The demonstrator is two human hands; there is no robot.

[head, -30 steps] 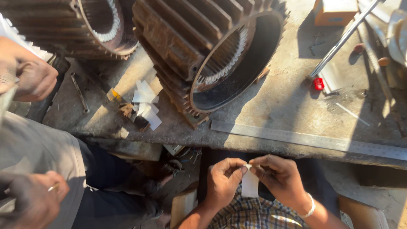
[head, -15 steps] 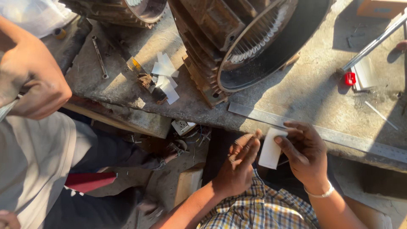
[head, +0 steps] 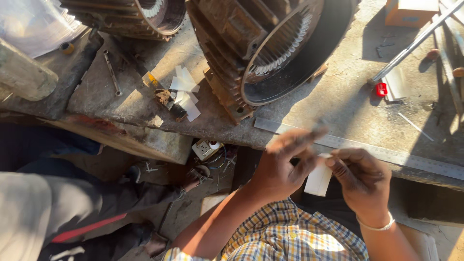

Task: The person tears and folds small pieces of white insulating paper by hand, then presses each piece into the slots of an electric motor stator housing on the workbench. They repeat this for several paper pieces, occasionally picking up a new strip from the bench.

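- We see the white paper slip [head: 319, 180] sitting between both hands, below the desk [head: 338, 106] edge, long axis roughly upright, tilted a bit.
- Right hand [head: 362, 181] pinches slip's upper right edge, thumb + fingers closed on it; wrist comes from lower right.
- Left hand [head: 285, 162] is motion-blurred, fingers half spread, at slip's left side; can't tell if it's touching or gripping.
- Both hands equally near; right one has it.
- Steel ruler [head: 386, 152] lies along desk edge just above hands; motor stator housing [head: 270, 53] further back.
- Another person's legs at left.
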